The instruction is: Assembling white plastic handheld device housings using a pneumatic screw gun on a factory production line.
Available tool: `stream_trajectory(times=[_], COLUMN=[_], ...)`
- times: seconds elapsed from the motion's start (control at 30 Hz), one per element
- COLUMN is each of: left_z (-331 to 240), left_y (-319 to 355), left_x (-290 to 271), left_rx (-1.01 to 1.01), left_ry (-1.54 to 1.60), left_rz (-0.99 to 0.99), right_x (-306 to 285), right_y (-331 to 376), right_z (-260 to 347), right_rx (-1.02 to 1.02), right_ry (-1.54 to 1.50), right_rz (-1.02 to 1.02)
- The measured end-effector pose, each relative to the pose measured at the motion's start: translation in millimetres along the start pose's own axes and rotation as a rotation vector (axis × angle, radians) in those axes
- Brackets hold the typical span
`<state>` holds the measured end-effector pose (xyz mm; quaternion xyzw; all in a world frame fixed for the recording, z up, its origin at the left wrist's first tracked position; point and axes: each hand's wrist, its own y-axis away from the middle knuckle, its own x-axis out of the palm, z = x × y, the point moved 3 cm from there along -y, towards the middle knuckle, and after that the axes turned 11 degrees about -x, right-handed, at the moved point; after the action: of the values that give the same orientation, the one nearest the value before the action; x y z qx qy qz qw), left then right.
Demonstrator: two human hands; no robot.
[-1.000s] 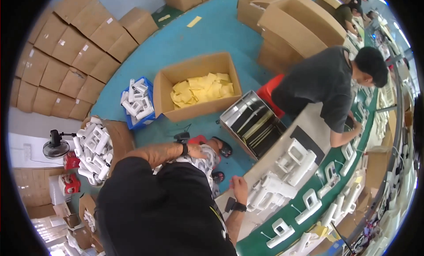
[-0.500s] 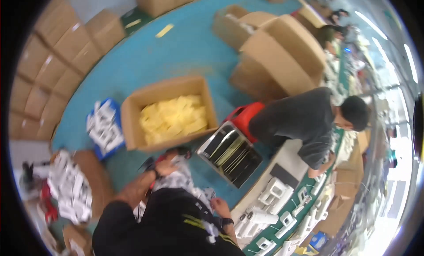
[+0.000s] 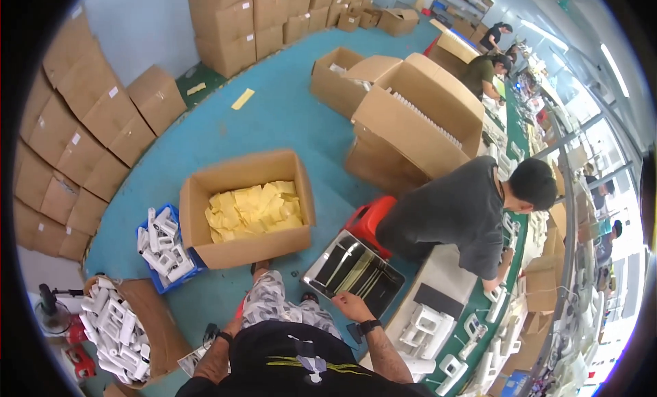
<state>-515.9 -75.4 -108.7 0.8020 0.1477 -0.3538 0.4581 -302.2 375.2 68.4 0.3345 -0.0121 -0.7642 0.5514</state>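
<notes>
Here, blue floor (image 3: 274, 116), cartons (image 3: 250, 252) and perhaps a conveyor (image 3: 476, 309) surround the hands (image 3: 351, 306).

Both forearms (image 3: 388, 354) angle inward, right grip (image 3: 350, 306) loosely curled.

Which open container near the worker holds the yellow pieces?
The cardboard box immediately right of the blue crate: it contains yellow pieces, whereas the crate and the box at lower left hold white parts.
</notes>
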Motion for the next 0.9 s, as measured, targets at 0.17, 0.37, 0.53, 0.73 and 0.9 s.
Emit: stream_trajectory(times=[0.17,0.37,0.53,0.73,0.9], left_z=[-24,30,71,119,79], left_y=[6,-3,-90,-96,-62], left_x=[-63,-79,-166,-257,-313], left_rx=[-0.123,-0.379,-0.423,-0.595,-0.941], left_ry=[0.374,0.302,0.174,0.299,1.218], left_rz=[0.042,-0.060,0.218,-0.466,-0.639], right_x=[27,81,118,167,168], right_y=[-67,-154,-259,-376,-457], right_z=[19,124,152,330,517], right_rx=[-0.115,-0.228,-0.075,-0.321,-0.693], right_ry=[-0.046,0.068,-0.132,0.119,0.380], right_rz=[0.067,0.404,0.428,0.900,1.014])
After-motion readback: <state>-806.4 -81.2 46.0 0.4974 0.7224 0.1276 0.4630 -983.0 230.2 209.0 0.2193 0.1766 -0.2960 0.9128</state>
